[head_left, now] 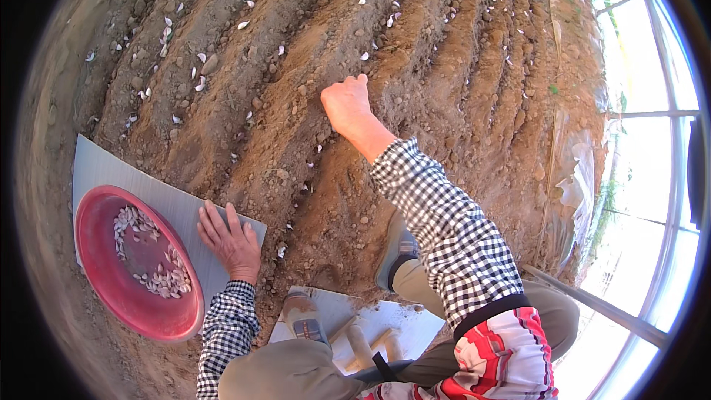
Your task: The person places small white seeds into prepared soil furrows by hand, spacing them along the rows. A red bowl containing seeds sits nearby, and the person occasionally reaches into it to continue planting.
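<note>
My right hand (pixel 348 106) is closed over a soil furrow, its fingers curled toward the ground; whatever they hold is hidden. Just beyond it a white garlic clove (pixel 364 56) lies on the soil. My left hand (pixel 232 244) rests flat, fingers spread, on the right end of a grey board (pixel 178 191). On that board, left of the hand, stands a red plastic basin (pixel 100 274) with many garlic cloves (pixel 167 283) in it. More cloves are scattered along the furrows, among them a few below my right hand.
Furrowed brown soil (pixel 296 52) with small stones stretches ahead. A second pale board (pixel 400 322) lies by my feet, beside my shoes (pixel 302 316). At the right run metal poles (pixel 592 304) and clear plastic sheeting (pixel 581 185).
</note>
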Action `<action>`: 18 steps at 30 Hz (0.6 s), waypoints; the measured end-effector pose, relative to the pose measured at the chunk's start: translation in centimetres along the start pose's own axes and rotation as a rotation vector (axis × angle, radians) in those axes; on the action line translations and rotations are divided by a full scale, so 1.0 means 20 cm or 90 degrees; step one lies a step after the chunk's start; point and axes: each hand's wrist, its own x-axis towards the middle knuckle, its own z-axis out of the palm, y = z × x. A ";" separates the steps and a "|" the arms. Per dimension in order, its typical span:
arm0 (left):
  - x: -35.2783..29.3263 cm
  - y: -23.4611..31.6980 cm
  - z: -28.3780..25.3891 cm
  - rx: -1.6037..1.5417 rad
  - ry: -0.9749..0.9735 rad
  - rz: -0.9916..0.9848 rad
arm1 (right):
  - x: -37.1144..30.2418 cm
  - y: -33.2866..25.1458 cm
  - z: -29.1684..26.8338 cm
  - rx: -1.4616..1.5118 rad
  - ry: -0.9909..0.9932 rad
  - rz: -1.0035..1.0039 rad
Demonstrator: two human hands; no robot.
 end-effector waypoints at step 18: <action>0.00 -0.01 -0.02 0.009 -0.023 0.014 | 0.04 0.48 0.07 0.227 0.184 0.032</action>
